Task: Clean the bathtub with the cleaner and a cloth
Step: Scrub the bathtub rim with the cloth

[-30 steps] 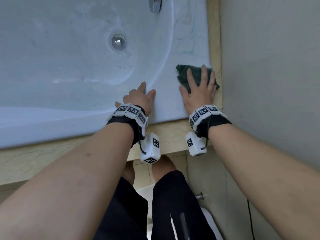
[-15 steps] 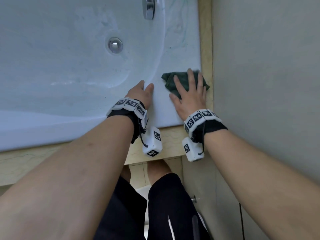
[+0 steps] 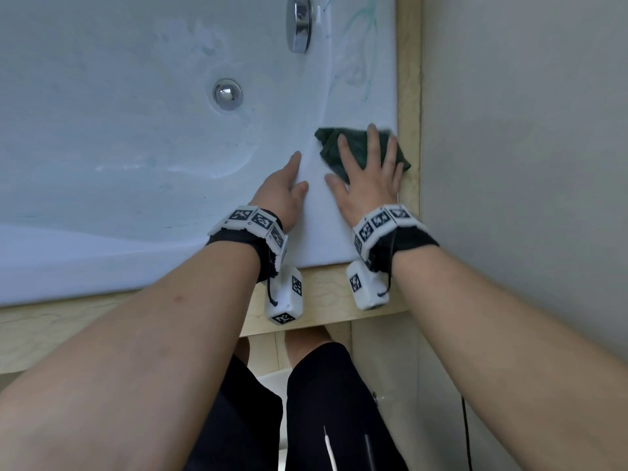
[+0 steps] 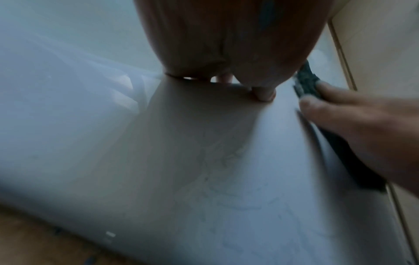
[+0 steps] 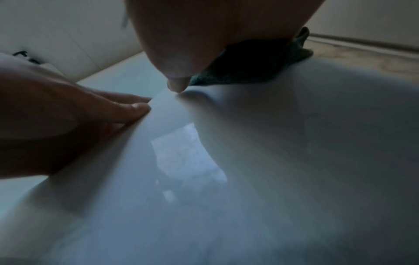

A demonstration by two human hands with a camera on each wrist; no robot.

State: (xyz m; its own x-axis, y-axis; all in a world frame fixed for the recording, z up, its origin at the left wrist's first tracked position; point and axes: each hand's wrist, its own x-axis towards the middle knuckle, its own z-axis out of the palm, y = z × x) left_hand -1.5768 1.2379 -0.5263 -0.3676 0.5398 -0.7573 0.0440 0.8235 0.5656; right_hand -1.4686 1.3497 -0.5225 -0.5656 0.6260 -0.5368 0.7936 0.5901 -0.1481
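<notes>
Both hands lie flat on the wide rim of the white glossy bathtub [image 3: 316, 232]. Right hand [image 3: 368, 175], fingers straight & spread, presses the crumpled dark green cloth [image 3: 328, 144] onto the rim, just beside the beige stone surround [image 3: 407, 96]. Left hand [image 3: 282, 192] rests flat w/ nothing under it. Only the head view shows the round chrome drain [image 3: 227, 94] & green streaks [image 3: 363, 15]; the wrist views are blurred but show both palms down on the rim.

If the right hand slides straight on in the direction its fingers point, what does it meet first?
The right hand, flat on the dark green cloth, points up the bathtub rim. It would probably meet the green marks first; the way looks free until them.
</notes>
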